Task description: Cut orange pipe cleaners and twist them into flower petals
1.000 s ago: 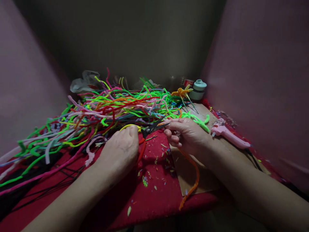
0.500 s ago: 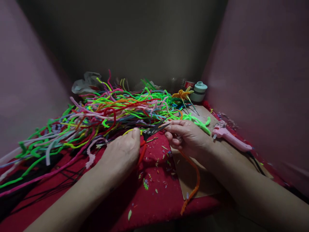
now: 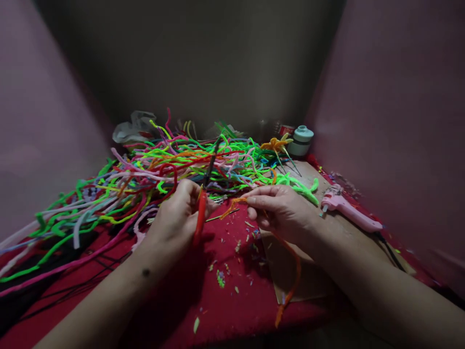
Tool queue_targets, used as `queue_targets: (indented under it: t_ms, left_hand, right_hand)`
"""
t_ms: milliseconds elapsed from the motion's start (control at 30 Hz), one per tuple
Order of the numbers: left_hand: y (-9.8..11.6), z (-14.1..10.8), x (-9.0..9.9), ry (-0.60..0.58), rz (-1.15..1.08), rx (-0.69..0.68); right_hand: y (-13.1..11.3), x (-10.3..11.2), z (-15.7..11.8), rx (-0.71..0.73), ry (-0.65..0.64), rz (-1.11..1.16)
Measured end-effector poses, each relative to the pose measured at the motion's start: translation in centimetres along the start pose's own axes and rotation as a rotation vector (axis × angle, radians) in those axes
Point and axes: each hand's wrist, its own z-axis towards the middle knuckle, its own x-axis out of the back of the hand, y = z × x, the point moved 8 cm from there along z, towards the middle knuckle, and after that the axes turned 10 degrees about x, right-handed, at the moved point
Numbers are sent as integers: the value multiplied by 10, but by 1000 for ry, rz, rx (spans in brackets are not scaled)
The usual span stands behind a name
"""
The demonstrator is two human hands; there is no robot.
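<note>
Near the middle of the red cloth, my left hand point(image 3: 178, 213) is closed on scissors point(image 3: 201, 218) with red handles; their dark blades point up and away, over the pile. My right hand point(image 3: 272, 206) pinches an orange pipe cleaner point(image 3: 296, 266) between thumb and fingers. A thin, frayed orange end sticks out to the left of the fingertips, and the long fuzzy part hangs down past the cardboard's front edge. The blades are apart from the orange strand.
A heap of colourful pipe cleaners point(image 3: 189, 160) spreads behind and left. At right a pink glue gun point(image 3: 350, 213) lies on cardboard point(image 3: 298, 276), near green pieces point(image 3: 298, 186). Orange flowers point(image 3: 276, 144) and a pale green bottle point(image 3: 301, 140) stand behind. Scraps dot the red cloth point(image 3: 225, 310).
The scissors have swung away from the orange strand, from pointing right to pointing upward, as my left hand turned. The strand's thin end now shows left of my right fingertips.
</note>
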Motion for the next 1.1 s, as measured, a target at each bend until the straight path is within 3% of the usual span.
queue_targets:
  t_ms: [100, 200, 433, 667, 1100]
  left_hand:
    - [3, -2, -10, -204, -308, 69]
    - [8, -8, -19, -315, -418, 116]
    - [13, -14, -24, -338, -438, 128]
    - [9, -13, -24, -351, -384, 143]
    - [9, -15, -30, -444, -460, 131]
  right_hand:
    - [2, -9, -5, -27, -62, -21]
    - [1, -16, -8, -20, -95, -76]
    - [-3, -18, -9, 12, -85, -234]
    - [2, -6, -5, -34, -82, -204]
    - [3, -11, -10, -33, -66, -92]
